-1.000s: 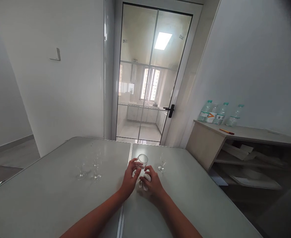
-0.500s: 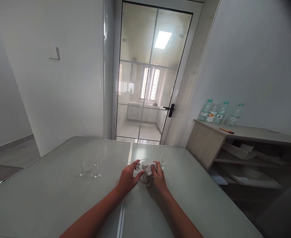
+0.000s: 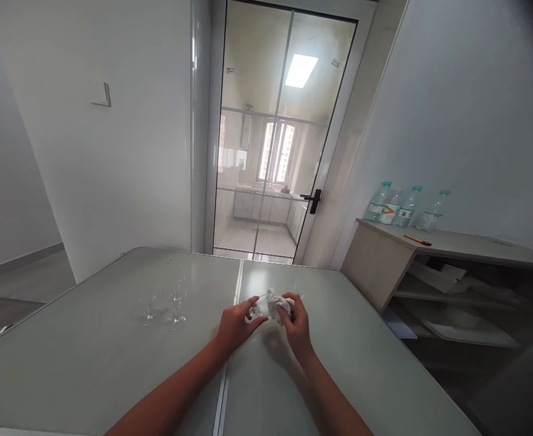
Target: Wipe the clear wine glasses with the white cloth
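My left hand is closed around a clear glass, which it holds above the table near the middle seam. A bunched white cloth is pinched in my right hand and pressed against the glass's right end, covering that part. To the left, several clear stemmed glasses stand upright on the table; their see-through bowls are hard to make out. Just behind my right hand, another clear glass shows only in part.
The grey-green table has a metal seam down its middle. A wooden shelf unit stands at the right, with several plastic bottles and a yellow-red pen-like item on top. Beyond the table is a glass door with a black handle.
My right hand has turned, and the cloth that hung below the glass is now bunched up against its end. My left hand keeps its hold on the glass.
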